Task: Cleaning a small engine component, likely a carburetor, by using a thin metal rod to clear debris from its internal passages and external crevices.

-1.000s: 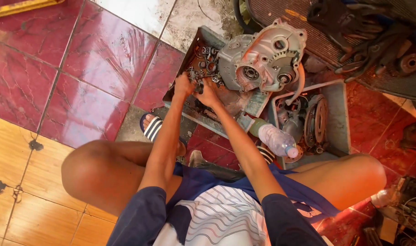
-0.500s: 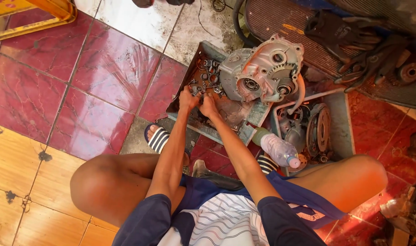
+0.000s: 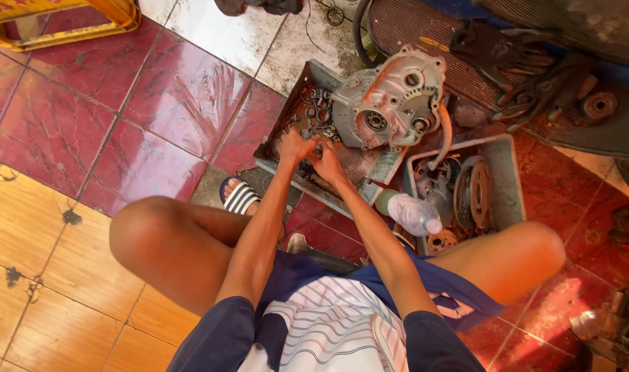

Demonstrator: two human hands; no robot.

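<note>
Outdoors, red floor tiles [image 3: 156,96] underlie a parts tray [image 3: 287,155]; both hands' grip unclear.

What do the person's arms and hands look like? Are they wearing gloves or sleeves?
No gloves: both the left hand and the right hand are bare, with no watch, ring or bracelet that I can see. The forearms are bare and slim too. Short dark blue sleeves cover only the upper arms, on a shirt with a white front crossed by thin dark stripes.
</note>
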